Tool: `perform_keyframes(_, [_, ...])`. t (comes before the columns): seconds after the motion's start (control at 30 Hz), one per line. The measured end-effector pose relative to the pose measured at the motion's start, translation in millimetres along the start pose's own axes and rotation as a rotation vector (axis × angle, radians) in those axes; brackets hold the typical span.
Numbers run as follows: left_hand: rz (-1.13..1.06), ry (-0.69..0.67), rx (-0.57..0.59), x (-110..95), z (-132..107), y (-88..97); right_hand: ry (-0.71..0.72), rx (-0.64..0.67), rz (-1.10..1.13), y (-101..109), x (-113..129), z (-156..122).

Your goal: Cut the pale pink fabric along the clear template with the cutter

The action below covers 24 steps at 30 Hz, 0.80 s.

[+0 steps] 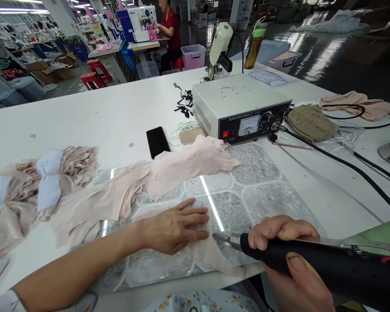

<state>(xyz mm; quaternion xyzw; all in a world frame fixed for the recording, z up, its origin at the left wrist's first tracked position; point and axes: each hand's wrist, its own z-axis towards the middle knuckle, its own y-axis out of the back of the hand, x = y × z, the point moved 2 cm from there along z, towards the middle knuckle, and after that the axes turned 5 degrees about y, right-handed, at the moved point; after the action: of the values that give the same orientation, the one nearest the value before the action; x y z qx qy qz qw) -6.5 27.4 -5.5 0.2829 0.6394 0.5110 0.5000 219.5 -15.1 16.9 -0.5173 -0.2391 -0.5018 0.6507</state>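
Observation:
My left hand lies flat with fingers spread on a pale pink fabric piece. The fabric rests on a clear patterned mat, and one end hangs towards the table's front edge. Wrapped round the black handle of an ultrasonic cutter, my right hand is closed. The cutter's metal tip is at the fabric's right edge, just beside my left fingertips; whether it touches cannot be seen. Beyond my left hand, more pink fabric pieces lie in overlapping stacks.
A control box with a dial and a black cable stands behind the mat. Nearby are a phone, tied fabric bundles, brown card patterns and a bottle. A person in red sits at a sewing machine.

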Motion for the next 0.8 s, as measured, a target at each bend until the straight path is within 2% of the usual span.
perform_keyframes(0.17, [0.010, 0.003, -0.016, -0.8, 0.2, -1.8, 0.024, 0.047, 0.002, -0.4, -1.7, 1.8])
perform_keyframes(0.3, [0.030, -0.010, -0.032, 2.1, 0.0, -2.9, 0.010, -0.002, 0.050, 7.4, -1.6, -0.3])
perform_keyframes(0.57, [0.120, -0.043, 0.011, 29.5, -4.8, 14.8, -0.014, -0.112, 0.120, 19.3, -0.6, -6.2])
perform_keyframes(0.67, [0.144, -0.016, -0.056, 19.0, -7.9, 14.1, -0.026, -0.139, 0.141, 20.4, -4.3, -7.3])
perform_keyframes(0.8, [0.149, 0.049, -0.188, -15.2, -14.4, 2.0, -0.025, -0.143, 0.177, 19.3, -8.7, -7.2])
